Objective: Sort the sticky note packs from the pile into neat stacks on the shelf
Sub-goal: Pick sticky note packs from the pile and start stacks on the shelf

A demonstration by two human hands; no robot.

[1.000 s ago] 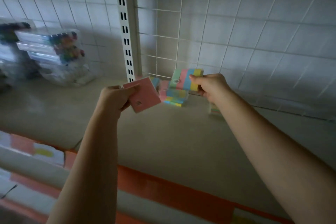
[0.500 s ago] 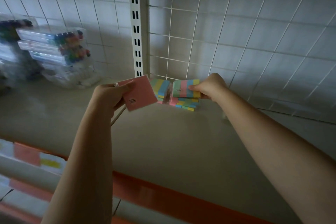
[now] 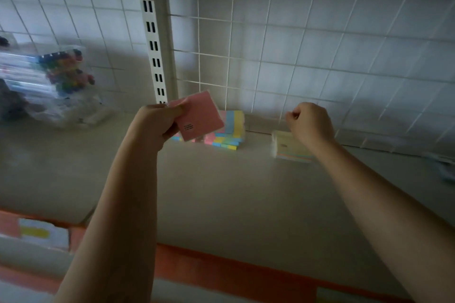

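You are looking down on a pale beige shelf [image 3: 221,204] with an orange front edge [image 3: 221,275], backed by a white wire grid [image 3: 295,56] and a slotted white upright [image 3: 155,56]. At the back, just right of the upright's foot, a stack of striped multicolour sticky note packs [image 3: 229,130] lies on the shelf, its layers slightly askew. Well to its right, apart from it, a pale yellow pack [image 3: 290,150] lies flat, partly hidden by your forearm. Far left, clear packs of coloured markers [image 3: 56,81] are piled against the grid. Something pale and blurred lies at the far right edge [image 3: 443,167]; you cannot tell what.
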